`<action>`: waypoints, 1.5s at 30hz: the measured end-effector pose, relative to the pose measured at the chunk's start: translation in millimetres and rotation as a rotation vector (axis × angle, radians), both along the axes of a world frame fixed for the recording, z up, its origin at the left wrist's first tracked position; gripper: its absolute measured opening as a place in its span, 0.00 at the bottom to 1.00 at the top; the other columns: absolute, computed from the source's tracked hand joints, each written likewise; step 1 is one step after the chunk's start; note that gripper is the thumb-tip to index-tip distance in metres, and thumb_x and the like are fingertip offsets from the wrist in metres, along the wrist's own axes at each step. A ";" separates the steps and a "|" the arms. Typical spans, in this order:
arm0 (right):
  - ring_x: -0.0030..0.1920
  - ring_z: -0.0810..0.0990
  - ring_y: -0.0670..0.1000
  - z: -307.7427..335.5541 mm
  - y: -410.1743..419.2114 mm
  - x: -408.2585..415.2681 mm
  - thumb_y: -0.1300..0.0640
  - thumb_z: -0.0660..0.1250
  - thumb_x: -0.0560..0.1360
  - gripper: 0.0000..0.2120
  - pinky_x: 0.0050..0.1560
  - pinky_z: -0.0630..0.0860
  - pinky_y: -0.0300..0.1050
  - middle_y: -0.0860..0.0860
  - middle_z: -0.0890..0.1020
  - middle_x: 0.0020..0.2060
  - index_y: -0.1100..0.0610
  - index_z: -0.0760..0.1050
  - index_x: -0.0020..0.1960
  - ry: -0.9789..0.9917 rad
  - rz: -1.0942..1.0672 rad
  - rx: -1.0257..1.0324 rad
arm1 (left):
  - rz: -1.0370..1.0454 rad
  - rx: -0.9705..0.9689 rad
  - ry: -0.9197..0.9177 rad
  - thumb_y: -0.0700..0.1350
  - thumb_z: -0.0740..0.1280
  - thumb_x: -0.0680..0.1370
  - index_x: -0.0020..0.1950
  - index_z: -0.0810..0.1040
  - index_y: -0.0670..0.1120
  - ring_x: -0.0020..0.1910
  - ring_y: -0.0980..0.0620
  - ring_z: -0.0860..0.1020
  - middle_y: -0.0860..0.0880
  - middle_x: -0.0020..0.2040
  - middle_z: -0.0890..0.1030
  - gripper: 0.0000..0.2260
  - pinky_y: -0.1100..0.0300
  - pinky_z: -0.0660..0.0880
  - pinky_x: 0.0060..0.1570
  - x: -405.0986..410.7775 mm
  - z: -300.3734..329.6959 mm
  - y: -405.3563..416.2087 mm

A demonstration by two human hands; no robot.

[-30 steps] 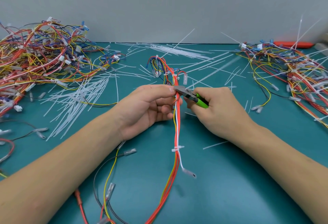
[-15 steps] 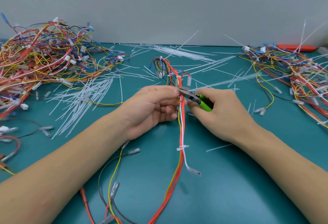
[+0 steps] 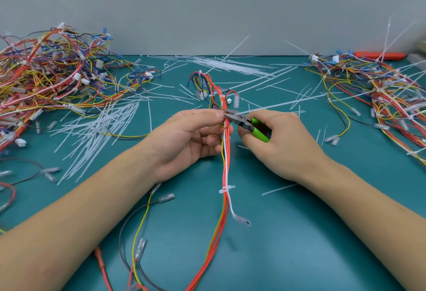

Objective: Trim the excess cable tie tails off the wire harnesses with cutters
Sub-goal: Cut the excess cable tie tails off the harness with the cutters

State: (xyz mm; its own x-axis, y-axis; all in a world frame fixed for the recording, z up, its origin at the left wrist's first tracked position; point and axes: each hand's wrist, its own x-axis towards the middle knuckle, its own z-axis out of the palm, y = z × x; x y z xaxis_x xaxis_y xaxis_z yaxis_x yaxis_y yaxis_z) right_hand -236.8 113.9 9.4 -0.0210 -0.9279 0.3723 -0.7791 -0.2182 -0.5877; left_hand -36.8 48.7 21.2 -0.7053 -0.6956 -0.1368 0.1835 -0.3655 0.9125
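Near edge: two bare forearms come in from the near corners and meet at mid-surface; between them the tail end of one wire harness (image 3: 224, 198) trails toward the viewer across the teal surface (image 3: 288, 244).
Trimmed tie: one white cable tie (image 3: 226, 189) on the near stretch of the harness shows only a short stub, so I judge that one already cut.
Left hand: the left hand (image 3: 184, 138) has its fingers curled, with thumb and forefinger pinching the orange wires just beside the cutter tip, most likely to hold the bundle taut and steady for the cut.
Right hand: the right hand (image 3: 281, 143) is closed round the green handles of one pair of cutters (image 3: 244, 122), with the nose pointing left into the bundle.
Cut point: the cutter jaws sit against the harness where a long white tie tail (image 3: 276, 105) runs off to the right; whether the blades have bitten through I cannot tell.
Far end of harness: blue, yellow and red leads fan out beyond the hands, carrying several small white connectors.
Loose offcuts: too many white strips (image 3: 96, 134) to count, scattered left of centre and at the far middle.
Piles: two heaps, a left harness pile (image 3: 46, 78) and a right harness pile (image 3: 380, 88); long tails stick up from the right one, so I take it as still to be trimmed.
Far right: one orange object (image 3: 378, 55) lies by the wall; what it is I cannot tell.
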 end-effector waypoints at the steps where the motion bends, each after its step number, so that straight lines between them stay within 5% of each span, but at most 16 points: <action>1: 0.35 0.73 0.48 0.1 -0.1 0.0 0.49 0.68 0.75 0.06 0.39 0.72 0.47 0.46 0.76 0.31 0.51 0.79 0.44 0.000 -0.001 0.001 | -0.001 0.000 0.002 0.45 0.70 0.75 0.46 0.85 0.47 0.30 0.56 0.71 0.48 0.40 0.83 0.05 0.61 0.79 0.38 0.1 0.4 0.3; 12: 0.33 0.67 0.59 0.2 -1.5 -1.2 0.49 0.64 0.77 0.16 0.34 0.71 0.56 0.53 0.68 0.27 0.58 0.68 0.36 0.053 -0.001 0.027 | -0.017 -0.044 -0.012 0.45 0.68 0.76 0.49 0.83 0.46 0.31 0.55 0.69 0.51 0.36 0.81 0.06 0.62 0.77 0.38 -0.3 1.9 2.6; 30: 0.32 0.67 0.58 0.6 -0.5 -1.3 0.45 0.62 0.75 0.17 0.33 0.71 0.55 0.52 0.68 0.26 0.56 0.67 0.35 0.046 -0.016 0.024 | -0.011 -0.039 -0.012 0.45 0.68 0.76 0.47 0.84 0.46 0.30 0.56 0.70 0.50 0.36 0.82 0.06 0.63 0.78 0.37 -0.8 1.4 2.3; 40: 0.31 0.68 0.51 2.3 0.4 0.1 0.50 0.71 0.79 0.12 0.35 0.71 0.51 0.48 0.72 0.27 0.54 0.77 0.39 -0.017 -0.003 0.000 | -0.002 -0.029 -0.017 0.46 0.69 0.76 0.48 0.83 0.46 0.31 0.56 0.69 0.50 0.37 0.82 0.06 0.63 0.78 0.37 -0.6 2.1 2.1; 45: 0.29 0.63 0.47 4.9 0.8 -2.2 0.50 0.70 0.80 0.20 0.30 0.60 0.37 0.46 0.66 0.25 0.53 0.67 0.34 -0.128 -0.075 -0.023 | 0.003 -0.019 -0.031 0.47 0.69 0.76 0.54 0.82 0.45 0.31 0.56 0.71 0.50 0.38 0.83 0.09 0.62 0.78 0.39 0.5 2.3 1.9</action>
